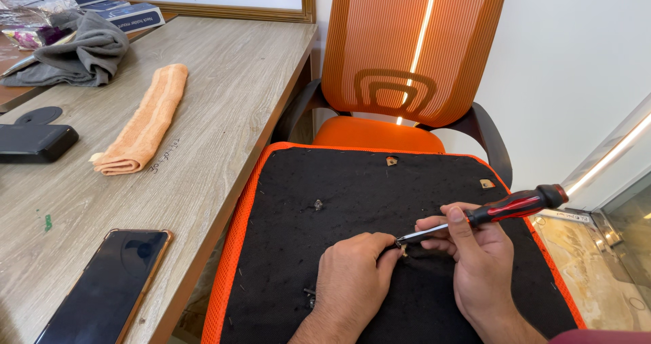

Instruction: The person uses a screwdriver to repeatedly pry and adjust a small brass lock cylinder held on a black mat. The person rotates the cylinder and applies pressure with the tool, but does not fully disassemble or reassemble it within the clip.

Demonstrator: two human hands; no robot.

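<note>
Gripping tool: the right hand (478, 262) is closed around a screwdriver (488, 215) with a red and black handle, thumb laid along the shaft, metal tip aimed left and slightly down.
Left hand: the left hand (352, 276) rests knuckles-up on the black fabric, fingers curled and pressed together, fingertips pinching at a small metal fastener (402, 249) just where the screwdriver tip meets it.
Fastener place: near the middle of the seat pad, slightly toward the person, between the two hands.
Seat pad: an upturned seat cushion (339, 201) with black felt underside and orange mesh edging lies across an orange office chair (407, 52), its left edge just beside the tabletop.
Other fittings: a small screw (317, 204) stands in the felt left of centre; two little cut-out holes (391, 160) show near the far edge.
Tabletop: a pale wood-grain tabletop (224, 86) lies on the left.
On it: a rolled orange towel (144, 120), a grey cloth (78, 49), a black flat case (34, 142), and a dark phone (108, 290) in an amber-rimmed cover at the near edge.
Far corner: stacked boxes (129, 15).
</note>
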